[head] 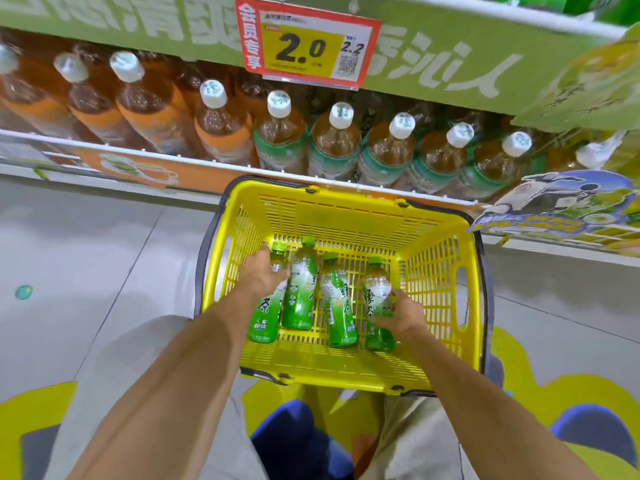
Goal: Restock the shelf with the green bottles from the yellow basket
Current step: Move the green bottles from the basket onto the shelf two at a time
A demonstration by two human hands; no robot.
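Yellow basket (346, 216) sits on the floor (86, 254), just in front of the low shelf (194, 174). Dark carry handles (204, 258) are folded down outside the rim.

Green bottles in basket: 4, all lying flat on the basket bottom, side by side, green caps pointing far toward the shelf. All 4 are in the basket; none of that small type seen on the shelf.

Left grip (266, 275): on the leftmost bottle (266, 317), over its shoulder/neck end. Fingers curl round the btl toward the right, clamped on it. Label end sticks out near side of the hand.

Right grip (401, 313): on the rightmost bottle (377, 289), at mid-to-lower body. Fingers wrap it from the right and thumb lies on top, so it is holding the btl. Cap end shows on the far side of the hand.

Two middle bottles (299, 292) and (337, 303) are untouched, between the two grips. Second from left lies just beside the left grip's fingers.

Pose: both forearms bare, reaching fwd and down into the basket from the near side, left from near-left, right from near-right. Wrists roughly straight, backs of hands up.

Shelf stock: large bottles w/ white caps, leaning fwd. 4 orange-label ones (221, 133) at left, 5 green-label ones (334, 150) to the right. 1 more cap at the far-right end, label not readable.

Price tag (308, 39) hangs from the upper shelf edge, reads 2.0.
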